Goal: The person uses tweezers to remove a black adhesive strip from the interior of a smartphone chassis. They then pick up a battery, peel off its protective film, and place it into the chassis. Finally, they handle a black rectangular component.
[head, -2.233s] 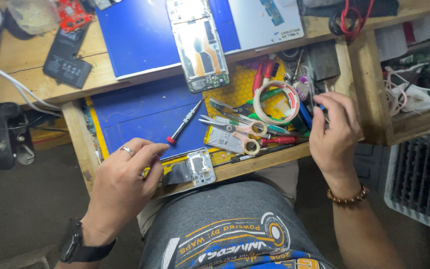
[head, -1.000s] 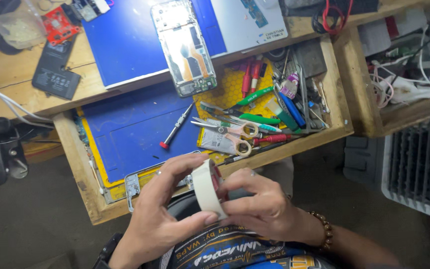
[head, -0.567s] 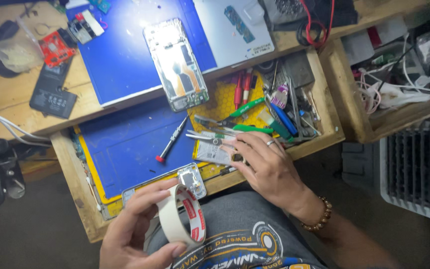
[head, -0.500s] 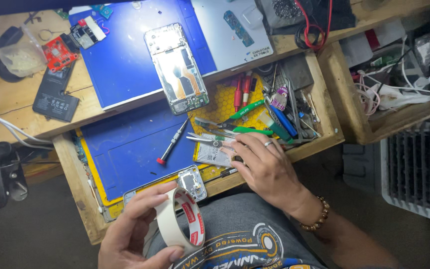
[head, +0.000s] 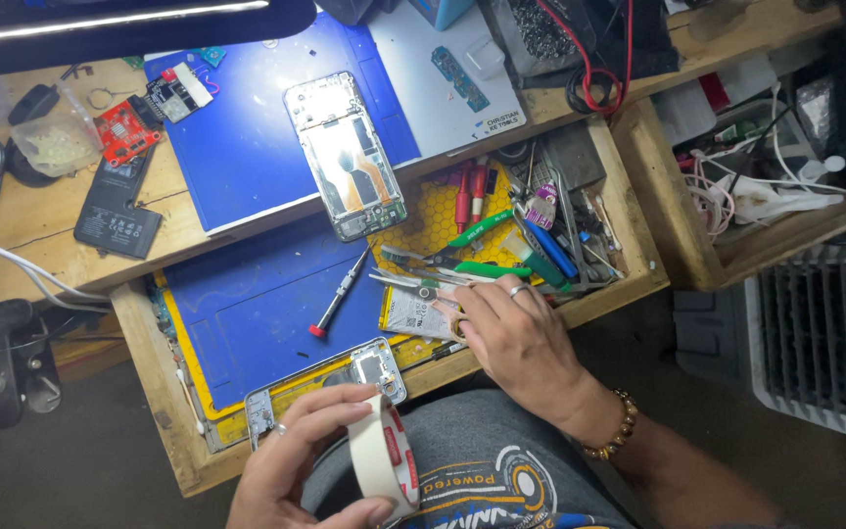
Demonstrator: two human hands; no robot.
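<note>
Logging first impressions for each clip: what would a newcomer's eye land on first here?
Probably the roll of white tape at bottom centre, gripped by the left hand. Next, the opened phone lying on the blue mat on the bench above. Then the right hand resting on the scissors in the open drawer crowded with tools.

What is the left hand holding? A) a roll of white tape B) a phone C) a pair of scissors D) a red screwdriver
A: the left hand is wrapped around a roll of white tape over the lap, while the red-tipped screwdriver lies loose on the blue mat in the drawer.
</note>
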